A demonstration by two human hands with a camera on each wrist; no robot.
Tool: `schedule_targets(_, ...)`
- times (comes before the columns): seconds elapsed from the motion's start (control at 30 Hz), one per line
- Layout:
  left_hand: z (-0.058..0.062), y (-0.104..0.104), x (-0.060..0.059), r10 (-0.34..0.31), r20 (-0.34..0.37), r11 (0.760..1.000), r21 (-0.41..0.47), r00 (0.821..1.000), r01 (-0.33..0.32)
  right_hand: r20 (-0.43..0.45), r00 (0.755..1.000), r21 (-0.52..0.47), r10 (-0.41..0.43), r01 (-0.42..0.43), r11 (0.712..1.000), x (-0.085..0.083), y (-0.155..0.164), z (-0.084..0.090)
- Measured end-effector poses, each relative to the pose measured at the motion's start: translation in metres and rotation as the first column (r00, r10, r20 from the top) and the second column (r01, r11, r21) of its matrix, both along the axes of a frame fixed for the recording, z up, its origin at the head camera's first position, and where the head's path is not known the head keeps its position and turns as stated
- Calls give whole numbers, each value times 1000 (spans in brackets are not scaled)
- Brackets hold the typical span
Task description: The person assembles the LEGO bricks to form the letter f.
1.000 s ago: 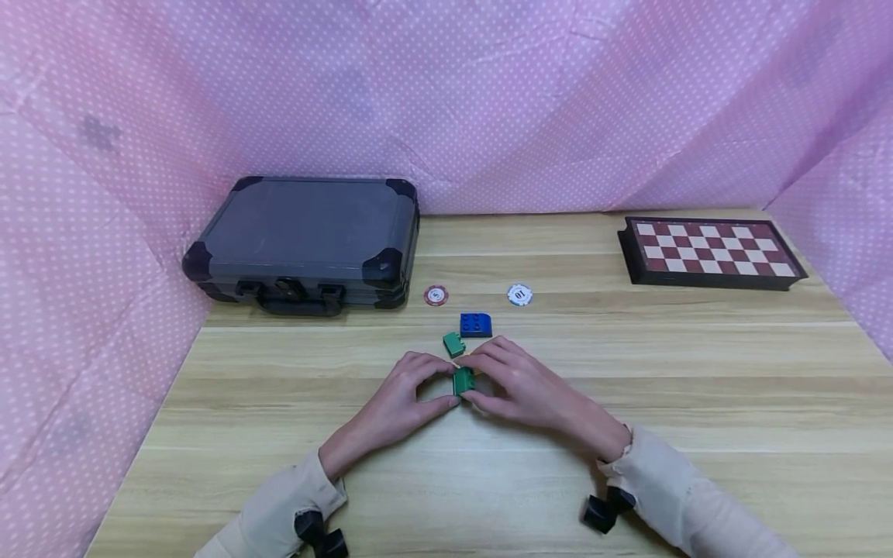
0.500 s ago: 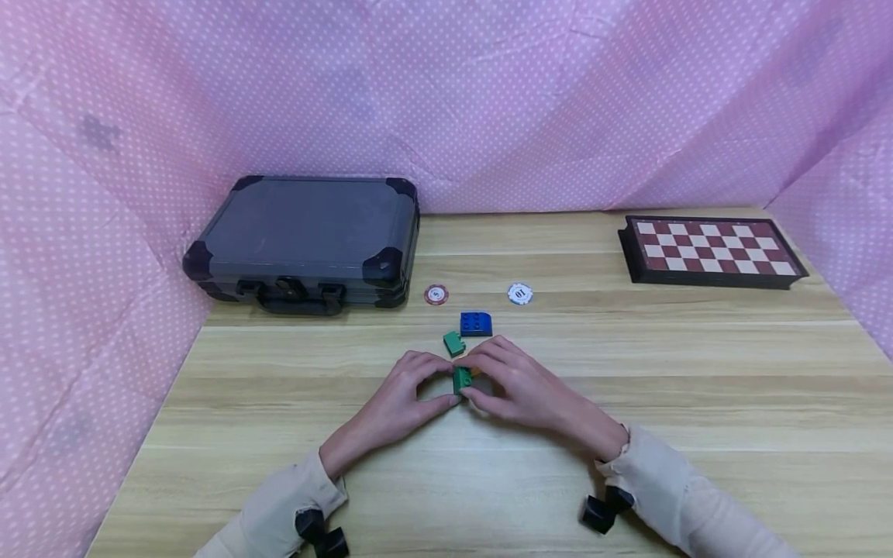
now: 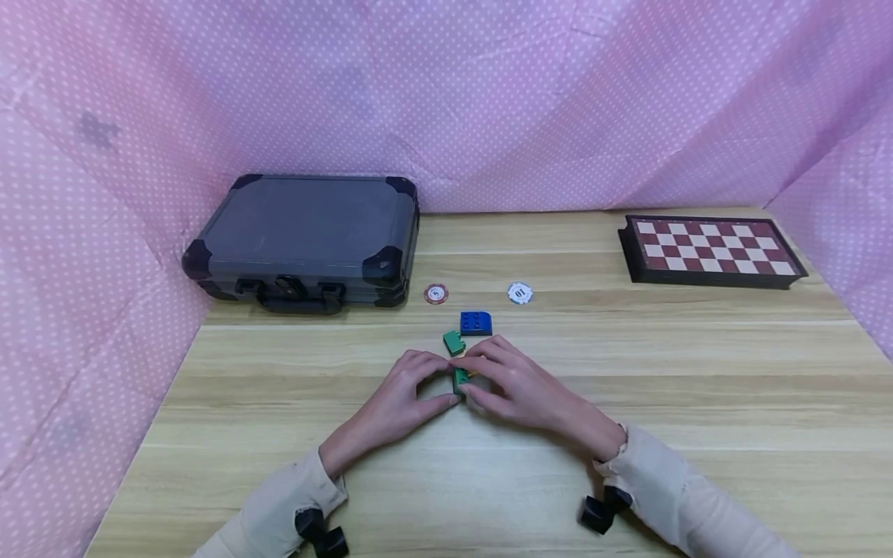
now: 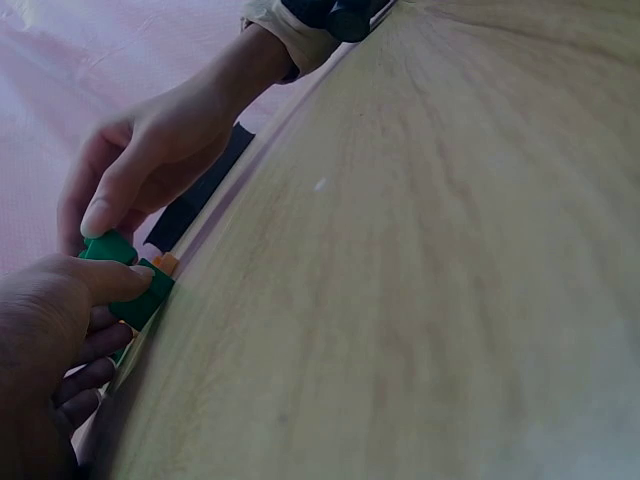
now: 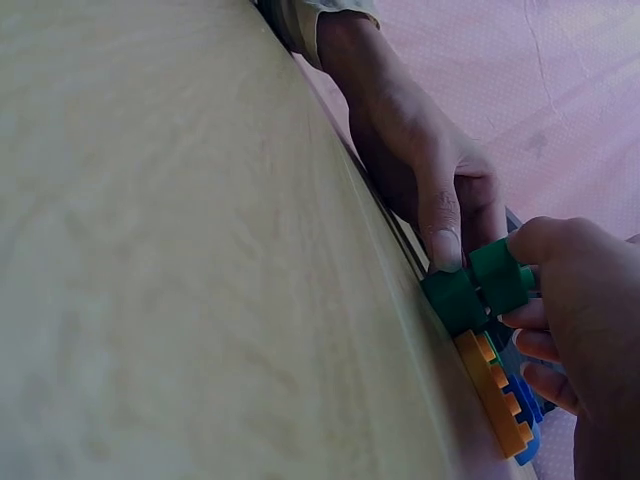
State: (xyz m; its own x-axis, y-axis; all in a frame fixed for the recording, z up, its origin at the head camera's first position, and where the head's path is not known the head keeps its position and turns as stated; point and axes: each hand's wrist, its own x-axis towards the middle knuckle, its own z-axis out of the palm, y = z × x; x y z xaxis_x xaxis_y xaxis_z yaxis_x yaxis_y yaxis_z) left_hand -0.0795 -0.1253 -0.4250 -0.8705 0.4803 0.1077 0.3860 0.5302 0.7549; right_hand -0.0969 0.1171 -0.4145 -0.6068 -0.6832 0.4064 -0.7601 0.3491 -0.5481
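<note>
My left hand (image 3: 412, 395) pinches a green toy brick (image 5: 455, 302) between thumb and fingers, low over the table. Facing it, my right hand (image 3: 512, 384) pinches a second green brick (image 5: 498, 276) right against the first, with a narrow dark line between them in the right wrist view. The right fingertips cover much of both bricks in the head view. An orange brick (image 5: 492, 392) lies on the table beside them, mostly hidden under the right hand from above. Just beyond the fingers lie another green brick (image 3: 454, 342) and a blue brick (image 3: 476, 324).
Farther back are a red-rimmed poker chip (image 3: 436, 294) and a white-blue chip (image 3: 519, 293). A grey case (image 3: 307, 232) with black corners stands at the back left, a folded chessboard (image 3: 715, 249) at the back right. A pink dotted curtain (image 3: 488, 108) hangs behind the wooden table (image 3: 446, 496).
The right fingertips have shifted slightly left over the green bricks, hiding more of them. The left hand stays almost in place, and the loose bricks and chips have not moved.
</note>
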Motion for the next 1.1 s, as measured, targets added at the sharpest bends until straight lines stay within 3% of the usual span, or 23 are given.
schedule_targets(0.3, 0, 0, 0, -2, 16, 1000, 2, 1000, 2, 73, 997, -38, -24, 27, 999, 2, -1, -1)
schedule_targets(1.1, 0, 0, 0, 4, 18, 1000, -9, 1000, -4, -2, 1000, -64, -5, 5, 998, -1, -3, -4)
